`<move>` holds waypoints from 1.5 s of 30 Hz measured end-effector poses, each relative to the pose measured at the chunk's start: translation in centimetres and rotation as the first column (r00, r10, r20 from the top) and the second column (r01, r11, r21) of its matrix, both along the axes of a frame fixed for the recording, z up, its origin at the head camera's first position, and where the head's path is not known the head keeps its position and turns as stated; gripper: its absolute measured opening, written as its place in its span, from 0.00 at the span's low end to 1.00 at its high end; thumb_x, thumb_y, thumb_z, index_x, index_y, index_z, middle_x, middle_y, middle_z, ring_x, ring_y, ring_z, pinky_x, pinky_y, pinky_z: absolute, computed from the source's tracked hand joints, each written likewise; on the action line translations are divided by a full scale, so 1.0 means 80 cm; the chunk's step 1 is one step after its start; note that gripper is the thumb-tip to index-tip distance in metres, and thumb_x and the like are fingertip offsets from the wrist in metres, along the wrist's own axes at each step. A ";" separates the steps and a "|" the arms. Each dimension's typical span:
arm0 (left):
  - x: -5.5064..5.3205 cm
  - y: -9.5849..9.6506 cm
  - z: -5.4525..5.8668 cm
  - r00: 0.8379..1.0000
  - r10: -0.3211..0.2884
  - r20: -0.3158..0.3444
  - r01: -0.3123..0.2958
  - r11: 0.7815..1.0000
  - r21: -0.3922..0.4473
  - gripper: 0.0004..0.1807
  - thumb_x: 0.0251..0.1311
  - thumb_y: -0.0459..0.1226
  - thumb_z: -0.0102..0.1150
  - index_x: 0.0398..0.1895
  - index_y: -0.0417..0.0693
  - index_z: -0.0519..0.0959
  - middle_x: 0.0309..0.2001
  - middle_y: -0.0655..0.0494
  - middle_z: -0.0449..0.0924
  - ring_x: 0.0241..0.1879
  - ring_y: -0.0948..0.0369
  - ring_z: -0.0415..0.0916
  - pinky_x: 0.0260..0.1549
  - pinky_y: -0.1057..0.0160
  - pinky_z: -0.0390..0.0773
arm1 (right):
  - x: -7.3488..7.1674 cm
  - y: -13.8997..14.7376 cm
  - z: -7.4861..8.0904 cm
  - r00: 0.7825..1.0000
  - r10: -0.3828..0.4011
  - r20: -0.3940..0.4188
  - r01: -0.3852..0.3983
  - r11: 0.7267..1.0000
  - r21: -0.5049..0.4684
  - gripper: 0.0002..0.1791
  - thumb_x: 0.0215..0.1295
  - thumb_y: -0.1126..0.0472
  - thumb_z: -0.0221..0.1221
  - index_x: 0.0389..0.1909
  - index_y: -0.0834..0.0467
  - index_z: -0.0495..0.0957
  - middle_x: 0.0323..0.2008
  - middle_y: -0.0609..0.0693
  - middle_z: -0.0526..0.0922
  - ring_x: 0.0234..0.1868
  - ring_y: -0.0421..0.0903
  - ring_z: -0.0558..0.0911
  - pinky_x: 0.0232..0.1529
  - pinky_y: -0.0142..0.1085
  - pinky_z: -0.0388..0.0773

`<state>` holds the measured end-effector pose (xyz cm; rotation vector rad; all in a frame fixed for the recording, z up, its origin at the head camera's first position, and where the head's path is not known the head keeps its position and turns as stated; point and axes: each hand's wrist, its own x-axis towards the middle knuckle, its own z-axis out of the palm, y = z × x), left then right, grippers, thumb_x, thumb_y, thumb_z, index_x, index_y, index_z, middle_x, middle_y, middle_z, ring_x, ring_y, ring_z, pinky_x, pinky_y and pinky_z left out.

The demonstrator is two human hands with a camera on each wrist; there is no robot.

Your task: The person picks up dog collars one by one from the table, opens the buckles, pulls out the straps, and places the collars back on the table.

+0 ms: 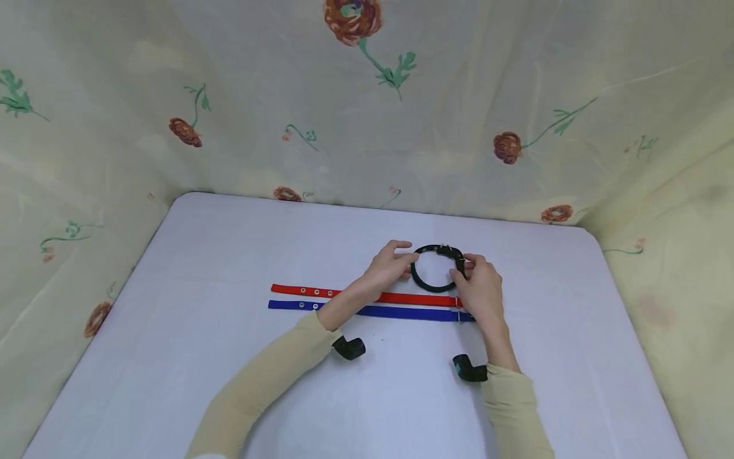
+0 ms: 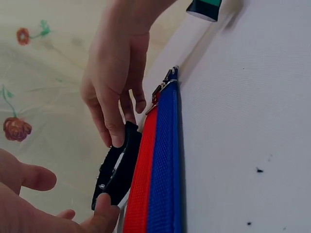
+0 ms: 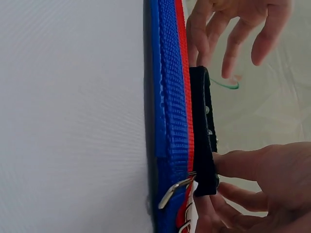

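Note:
A black buckled collar forms a ring on the white table behind two straight straps. My right hand pinches its right side, thumb on the inner face and fingers outside. At the ring's left side, my left hand touches the band with its fingertips, the other fingers spread. In the right wrist view the black collar stands on edge, metal eyelets showing. Just in front lie a red collar and a blue collar, flat and parallel. Their buckles are at the right, and my left forearm partly covers both in the head view.
The white table has rounded far corners. Flower-printed cloth hangs behind it and on both sides. Dark wrist devices extend from both sleeves over the near part of the table.

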<state>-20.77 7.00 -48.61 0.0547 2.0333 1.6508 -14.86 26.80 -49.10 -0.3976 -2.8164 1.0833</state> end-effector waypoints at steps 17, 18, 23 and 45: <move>0.041 -0.033 0.033 0.996 0.091 -0.022 -0.088 0.992 0.092 0.32 0.79 0.44 0.58 0.82 0.57 0.63 0.76 0.44 0.72 0.56 0.50 0.90 0.70 0.47 0.80 | 0.027 -0.036 0.050 0.966 -0.033 -0.257 0.011 0.996 -0.087 0.29 0.72 0.68 0.67 0.73 0.61 0.74 0.60 0.62 0.84 0.58 0.60 0.87 0.44 0.16 0.74; 0.045 -0.036 0.035 0.996 0.083 -0.022 -0.080 0.992 0.096 0.32 0.79 0.43 0.58 0.82 0.57 0.62 0.77 0.43 0.72 0.56 0.50 0.90 0.70 0.46 0.80 | 0.031 -0.039 0.054 0.967 -0.024 -0.252 -0.001 0.995 -0.098 0.30 0.72 0.68 0.67 0.73 0.60 0.74 0.61 0.61 0.84 0.58 0.60 0.87 0.42 0.12 0.71; 0.064 -0.054 0.041 0.998 0.041 -0.040 -0.037 0.995 0.089 0.36 0.79 0.43 0.57 0.85 0.60 0.57 0.79 0.40 0.68 0.57 0.46 0.90 0.70 0.43 0.79 | 0.048 -0.053 0.070 0.975 0.043 -0.216 -0.071 0.990 -0.120 0.30 0.71 0.67 0.69 0.73 0.57 0.76 0.61 0.60 0.84 0.59 0.58 0.86 0.43 0.12 0.73; 0.146 -0.112 0.045 0.954 -0.180 -0.240 0.187 0.982 0.009 0.29 0.84 0.53 0.49 0.82 0.80 0.57 0.82 0.47 0.61 0.48 0.44 0.91 0.58 0.48 0.87 | 0.110 -0.085 0.093 0.918 0.350 -0.186 -0.356 0.935 0.003 0.25 0.66 0.69 0.73 0.63 0.52 0.85 0.53 0.55 0.87 0.52 0.55 0.89 0.49 0.50 0.91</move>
